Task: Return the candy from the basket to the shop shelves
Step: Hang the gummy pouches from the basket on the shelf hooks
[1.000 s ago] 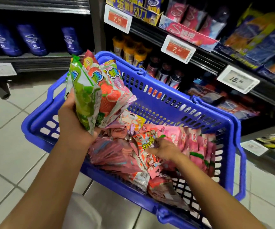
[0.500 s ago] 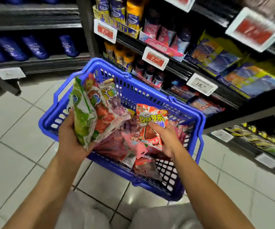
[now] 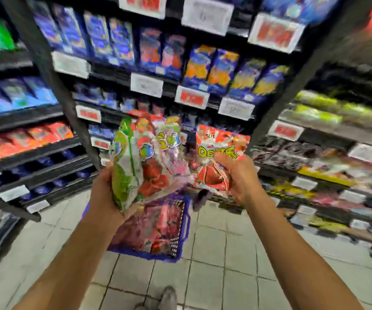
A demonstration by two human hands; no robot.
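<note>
My left hand grips a fanned bunch of candy bags; my right hand pinches a red candy bag. Both are raised above the blue basket on the tiled floor, before the shelves.

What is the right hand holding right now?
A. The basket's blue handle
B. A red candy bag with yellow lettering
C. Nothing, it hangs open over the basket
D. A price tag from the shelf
B: the right hand grips a red candy bag with yellow lettering, raised above the blue basket on the floor.
</note>
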